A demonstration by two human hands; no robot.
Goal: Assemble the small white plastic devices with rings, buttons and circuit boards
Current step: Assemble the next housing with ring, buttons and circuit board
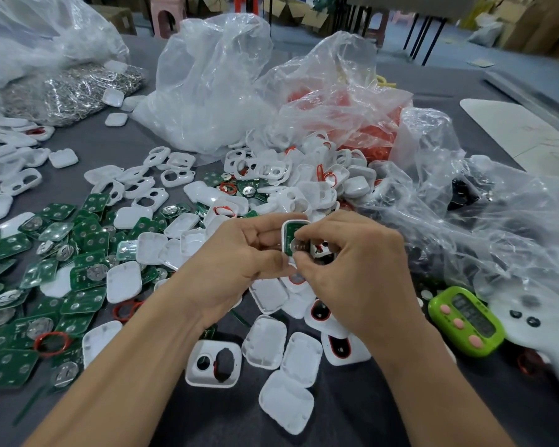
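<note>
Shell [292,222] is held in mid-air over the bench [346,414] centre, nearer its front edge. Our left hand [239,262] wraps the shell's left side, fingers and thumb curled tight on it. Our right hand [355,272] pinches the green circuit board [291,233] sitting in the shell, fingertips close together. There may be a second white piece tucked under those fingers, can't tell. We read this step as seating the board. Keep it square to the shell walls, press at the edges rather than on the metal battery clip, and check it's flush before capping. Spare boards [81,301] are toward the left edge, a holed front cover [207,380] by the front edge.
</note>
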